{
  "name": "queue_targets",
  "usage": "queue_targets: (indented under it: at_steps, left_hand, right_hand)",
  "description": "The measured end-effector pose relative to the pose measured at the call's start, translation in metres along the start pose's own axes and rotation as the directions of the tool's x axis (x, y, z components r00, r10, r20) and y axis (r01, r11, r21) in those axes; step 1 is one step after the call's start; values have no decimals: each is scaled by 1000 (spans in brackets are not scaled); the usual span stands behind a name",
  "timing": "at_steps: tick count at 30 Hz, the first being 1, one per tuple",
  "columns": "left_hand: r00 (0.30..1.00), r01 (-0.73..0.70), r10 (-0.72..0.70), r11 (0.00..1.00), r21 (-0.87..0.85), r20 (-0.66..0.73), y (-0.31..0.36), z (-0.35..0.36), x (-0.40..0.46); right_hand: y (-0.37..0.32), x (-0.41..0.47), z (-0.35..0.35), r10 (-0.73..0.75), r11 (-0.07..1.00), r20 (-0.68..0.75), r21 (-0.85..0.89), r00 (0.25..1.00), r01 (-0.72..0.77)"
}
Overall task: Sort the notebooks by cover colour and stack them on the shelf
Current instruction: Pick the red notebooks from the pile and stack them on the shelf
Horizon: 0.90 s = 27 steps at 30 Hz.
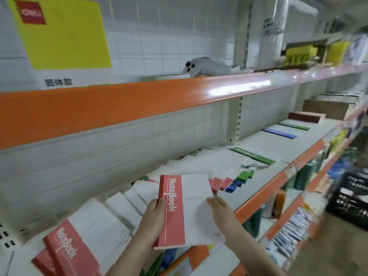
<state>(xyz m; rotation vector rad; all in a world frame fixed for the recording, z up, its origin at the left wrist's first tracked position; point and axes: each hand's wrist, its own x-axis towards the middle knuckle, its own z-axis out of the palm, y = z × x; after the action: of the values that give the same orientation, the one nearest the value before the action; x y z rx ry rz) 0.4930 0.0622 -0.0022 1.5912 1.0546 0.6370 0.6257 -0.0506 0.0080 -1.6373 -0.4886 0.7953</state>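
On the shelf (264, 188) notebooks lie mixed. Both hands, left (157, 213) and right (218, 206), clamp a red notebook (175, 212). It probably belongs squared on the red stack (67, 250) at left

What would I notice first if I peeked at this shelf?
Probably the red notebook in the middle, held up by the left hand and right hand. Then the long orange shelf edge running across above it, and the big yellow sign at the top left.
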Motion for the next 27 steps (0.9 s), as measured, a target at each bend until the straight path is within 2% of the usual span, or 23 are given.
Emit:
queue_targets:
  at_steps: [6, 13, 16, 19, 23, 27]
  left_hand:
    - [997, 25, -23, 999, -35, 77, 31, 75, 27]
    - [987, -17, 9, 999, 51, 158, 58, 162, 38]
    - [971, -11, 6, 1000, 21, 240, 59, 200, 36]
    - [958, 0, -13, 999, 44, 287, 65, 236, 36]
    - [927, 1, -13, 1000, 31, 376, 77, 287, 43]
    - [892, -36, 14, 999, 40, 452, 90, 341, 54]
  right_hand:
    - [-5, 31, -71, 7, 999, -102, -38, 995, -11]
    - [2, 53, -156, 61, 997, -209, -33, 976, -70]
    - [16, 61, -190, 74, 996, -266, -28, 961, -84]
    - [28, 68, -223, 68, 997, -300, 52, 951, -55]
    - [30, 78, -265, 63, 998, -407, 37, 911, -52]
    - [40, 88, -312, 71, 995, -427, 88, 902, -37]
